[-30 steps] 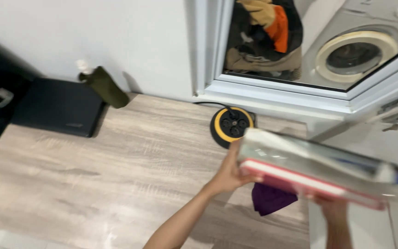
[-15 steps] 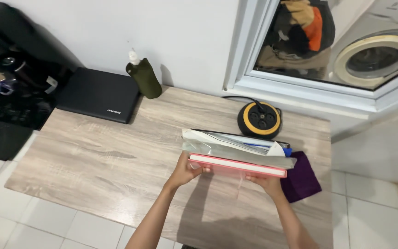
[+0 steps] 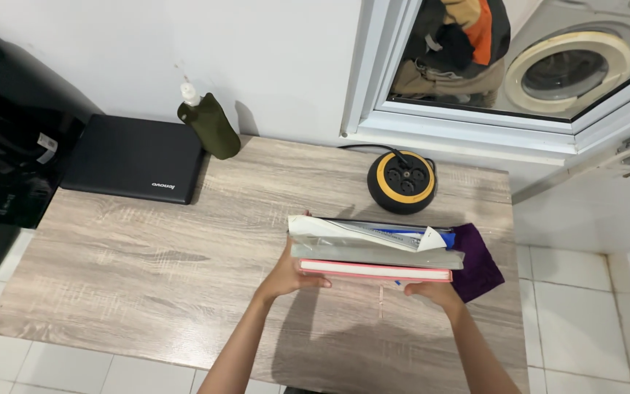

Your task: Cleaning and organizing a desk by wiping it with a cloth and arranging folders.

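Stack: we've got a pile of books and papers (image 3: pixel 373 252) held over the right half of the wooden table (image 3: pixel 147 270). A red-edged book sits at the bottom, a grey one above it, and a white sleeve with something blue on top.

Left hand: our left hand (image 3: pixel 289 271) grips the pile's left end, thumb on the near edge, fingers tucked under and clamped on it.

Right hand: our right hand (image 3: pixel 435 292) is under the pile's right end, fingers closed on the bottom book. Most of them are hidden, so we can't see much more than the grip.

Purple cloth: a dark purple cloth (image 3: pixel 479 266) lies on the table just right of the pile, partly under it.

Cable reel: a round black and yellow socket reel (image 3: pixel 401 180) sits behind the pile, near the wall, cord running off to the left.

Laptop: a closed black laptop (image 3: pixel 134 158) lies at the far left corner.

Bottle: an olive green bottle with a white pump top (image 3: pixel 209 125) leans against the wall just beside the laptop.

Background: a washing machine (image 3: pixel 570 66) and a heap of clothes (image 3: pixel 453 44) show past the white frame.
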